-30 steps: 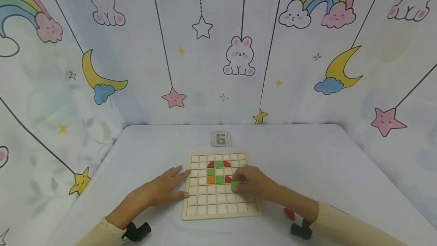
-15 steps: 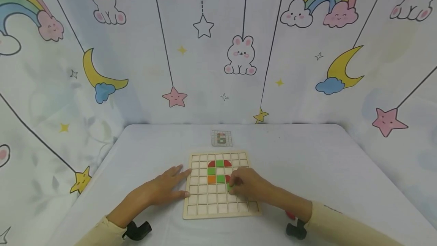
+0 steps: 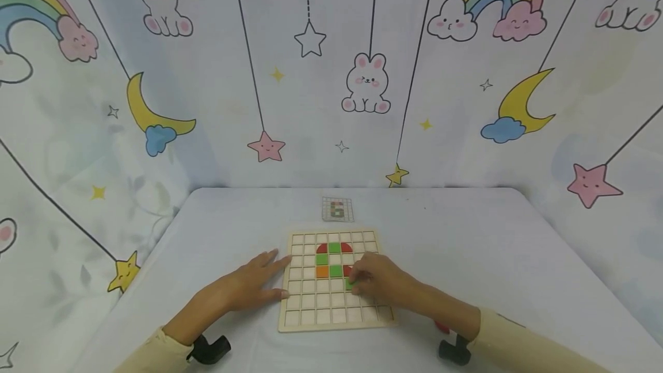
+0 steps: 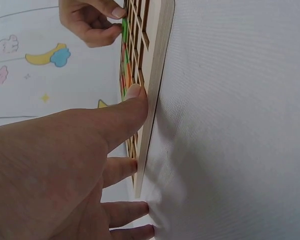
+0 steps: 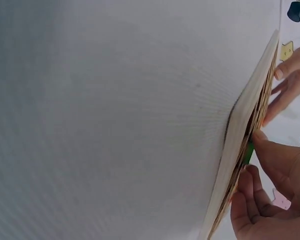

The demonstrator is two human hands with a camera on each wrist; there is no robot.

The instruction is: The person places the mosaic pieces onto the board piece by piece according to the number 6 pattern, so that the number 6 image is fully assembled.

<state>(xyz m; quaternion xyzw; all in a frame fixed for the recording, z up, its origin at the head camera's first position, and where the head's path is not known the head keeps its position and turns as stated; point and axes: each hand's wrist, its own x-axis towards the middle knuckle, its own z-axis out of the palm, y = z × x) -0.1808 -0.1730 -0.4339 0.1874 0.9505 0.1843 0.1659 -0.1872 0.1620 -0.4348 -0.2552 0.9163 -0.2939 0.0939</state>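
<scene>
A wooden grid board (image 3: 336, 328) lies on the white table. Set in its cells are green square tiles (image 3: 334, 247), red quarter-round tiles (image 3: 322, 248) and an orange square tile (image 3: 323, 271). My right hand (image 3: 382, 281) pinches another green square tile (image 5: 248, 153) between thumb and fingers, at the cell below the lower red piece. Fingers cover part of that tile, so whether it sits flat in the cell cannot be told. My left hand (image 3: 247, 282) lies at the board's left edge, fingers spread, thumb (image 4: 132, 102) and index finger touching the rim.
A small pattern card (image 3: 337, 209) with a colored figure on a grid lies behind the board. A red piece (image 3: 442, 327) lies right of the board, partly hidden by my right forearm. A printed curtain (image 3: 217, 73) stands behind the table.
My right hand has moved slightly left with the green tile, bringing it from the right to the cell below the lower red piece. My left hand stays at the board's edge.
</scene>
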